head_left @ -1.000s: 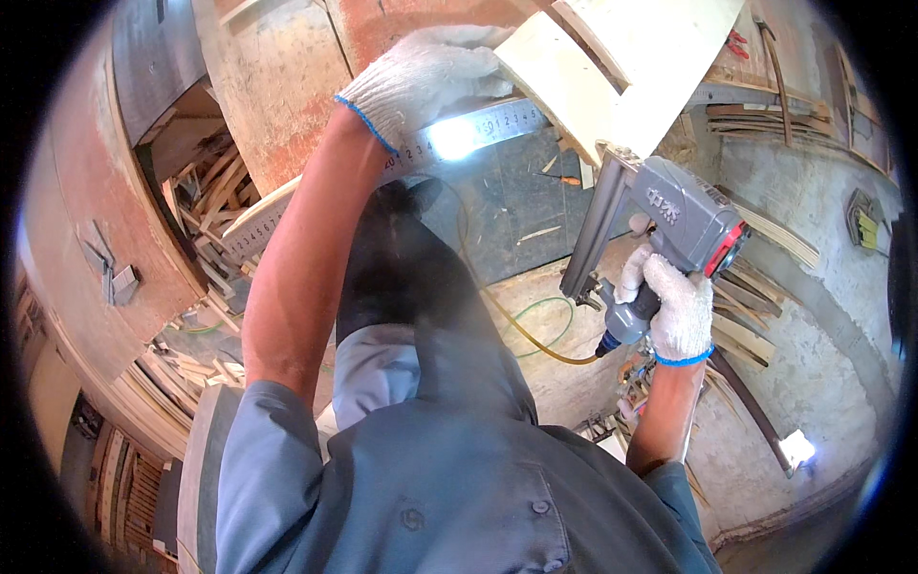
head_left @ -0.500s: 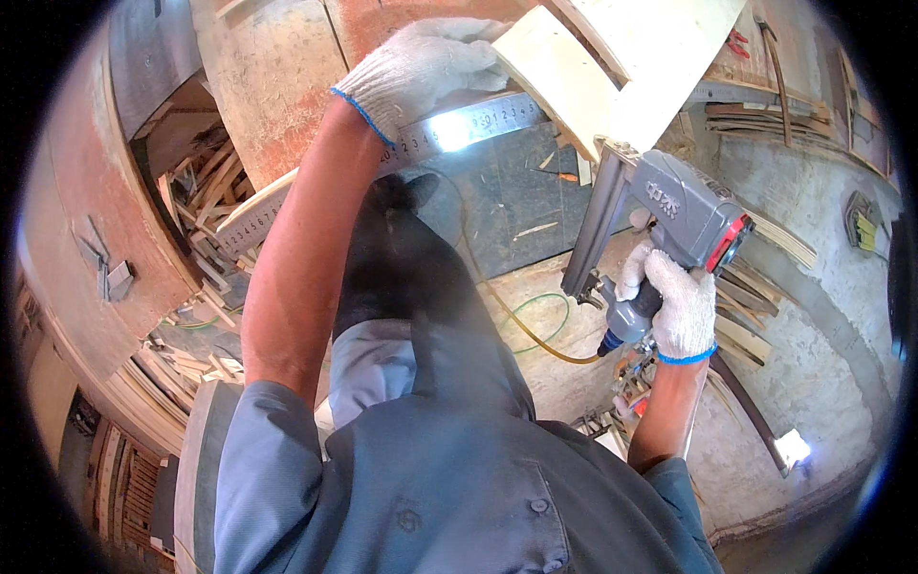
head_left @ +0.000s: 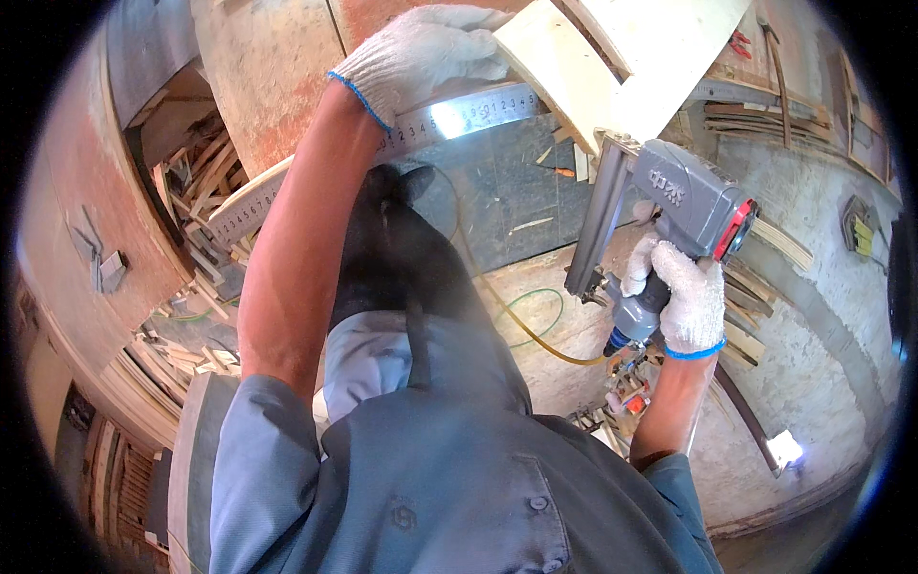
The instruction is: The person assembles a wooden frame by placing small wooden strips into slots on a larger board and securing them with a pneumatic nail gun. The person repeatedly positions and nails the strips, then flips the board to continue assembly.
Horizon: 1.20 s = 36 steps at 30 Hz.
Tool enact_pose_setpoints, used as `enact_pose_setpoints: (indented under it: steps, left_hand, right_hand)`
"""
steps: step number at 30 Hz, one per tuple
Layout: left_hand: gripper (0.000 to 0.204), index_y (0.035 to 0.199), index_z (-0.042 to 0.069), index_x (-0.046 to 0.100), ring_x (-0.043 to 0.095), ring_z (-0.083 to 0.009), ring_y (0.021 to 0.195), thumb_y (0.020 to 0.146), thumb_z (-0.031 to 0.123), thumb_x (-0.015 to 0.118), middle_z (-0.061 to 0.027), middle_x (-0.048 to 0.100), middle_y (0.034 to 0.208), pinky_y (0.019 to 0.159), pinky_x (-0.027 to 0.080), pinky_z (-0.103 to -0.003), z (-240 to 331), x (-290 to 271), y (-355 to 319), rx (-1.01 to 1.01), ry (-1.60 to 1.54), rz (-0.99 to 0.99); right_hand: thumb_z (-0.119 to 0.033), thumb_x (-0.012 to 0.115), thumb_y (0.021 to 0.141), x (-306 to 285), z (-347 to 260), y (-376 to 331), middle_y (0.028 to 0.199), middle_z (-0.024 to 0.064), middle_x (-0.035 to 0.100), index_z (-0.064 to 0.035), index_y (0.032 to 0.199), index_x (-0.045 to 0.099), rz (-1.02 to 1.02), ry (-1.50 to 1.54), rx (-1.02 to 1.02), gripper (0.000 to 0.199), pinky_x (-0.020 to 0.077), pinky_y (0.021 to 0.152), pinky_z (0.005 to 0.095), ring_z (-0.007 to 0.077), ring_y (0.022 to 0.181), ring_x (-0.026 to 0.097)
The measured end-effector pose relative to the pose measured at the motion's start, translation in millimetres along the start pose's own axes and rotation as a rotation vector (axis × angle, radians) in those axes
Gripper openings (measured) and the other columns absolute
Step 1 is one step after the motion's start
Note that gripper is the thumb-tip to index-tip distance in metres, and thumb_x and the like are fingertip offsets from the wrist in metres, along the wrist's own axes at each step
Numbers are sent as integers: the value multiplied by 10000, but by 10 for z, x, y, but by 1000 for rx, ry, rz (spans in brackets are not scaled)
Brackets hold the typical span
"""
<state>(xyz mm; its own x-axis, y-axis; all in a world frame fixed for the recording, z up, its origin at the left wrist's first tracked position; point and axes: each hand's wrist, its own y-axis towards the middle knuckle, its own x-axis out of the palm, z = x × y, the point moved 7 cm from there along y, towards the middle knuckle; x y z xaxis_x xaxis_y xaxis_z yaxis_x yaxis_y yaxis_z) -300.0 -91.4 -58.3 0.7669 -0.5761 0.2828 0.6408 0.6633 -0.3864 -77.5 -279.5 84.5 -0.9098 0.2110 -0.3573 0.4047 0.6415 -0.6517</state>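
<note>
My right hand (head_left: 684,297), in a white knit glove with a blue cuff, grips the handle of a grey pneumatic nail gun (head_left: 693,196). The gun's nose is by the near corner of a pale wooden piece (head_left: 555,62); contact is unclear. A yellowish air hose (head_left: 521,340) runs from the gun's handle. At the workbench (head_left: 273,72), my gloved left hand (head_left: 426,62) has its fingers closed at the left end of the wooden piece; their tips are partly hidden. Below that hand, a steel ruler (head_left: 469,115) lies along the bench's front edge, crossed by my forearm.
Offcuts (head_left: 206,177) fill an opening at left. Wood strips (head_left: 765,122) are stacked at right, near red-handled pliers (head_left: 739,43). A dark board (head_left: 521,206) lies below the bench. A hammer-like tool (head_left: 755,411) with a shiny head rests at lower right.
The nail gun and my right hand have shifted slightly right and down in the picture. My left hand stays at the wooden piece, almost unmoved.
</note>
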Motion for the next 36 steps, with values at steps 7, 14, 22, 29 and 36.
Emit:
enact_pose_setpoints:
  steps: [7, 14, 22, 29, 36]
  left_hand:
    - [347, 1283, -74, 707, 721, -196, 1020, 973, 84, 701, -141, 770, 1138, 911, 569, -319, -54, 37, 37, 38, -304, -60]
    - [380, 1330, -74, 676, 723, -203, 1037, 973, 56, 693, -150, 759, 1181, 928, 580, -330, -126, -25, 52, -16, -383, -49]
    - [375, 1322, -72, 683, 720, -203, 1030, 968, 51, 695, -148, 759, 1180, 924, 577, -326, 31, -3, 2, 41, -208, -63]
    - [362, 1305, -67, 698, 715, -197, 1029, 964, 54, 698, -147, 760, 1182, 920, 571, -318, 128, 14, -50, 70, -37, -47]
    - [354, 1302, -20, 726, 709, -191, 1059, 964, 78, 684, -124, 761, 1189, 947, 560, -312, 180, 17, -64, 124, 38, -56]
  right_hand:
    - [-152, 636, 876, -6, -43, 13, 730, 85, 643, 84, 1291, 585, -2, -45, 6, 480, 504, 591, 313, 178, 606, 603]
    - [-139, 629, 883, -29, -62, 15, 740, 101, 640, 75, 1304, 582, 3, -23, -37, 475, 510, 588, 326, 186, 609, 598]
    - [-120, 634, 878, -24, -77, 23, 740, 97, 630, 68, 1324, 580, 17, -19, -8, 487, 518, 590, 333, 185, 609, 594]
    - [-147, 655, 877, 26, -33, 49, 746, 79, 642, 62, 1292, 597, -8, -17, 8, 469, 510, 592, 315, 171, 613, 600]
    - [-159, 664, 898, -4, 3, 78, 751, 79, 649, 62, 1279, 605, -31, -16, 34, 445, 504, 599, 309, 168, 621, 605]
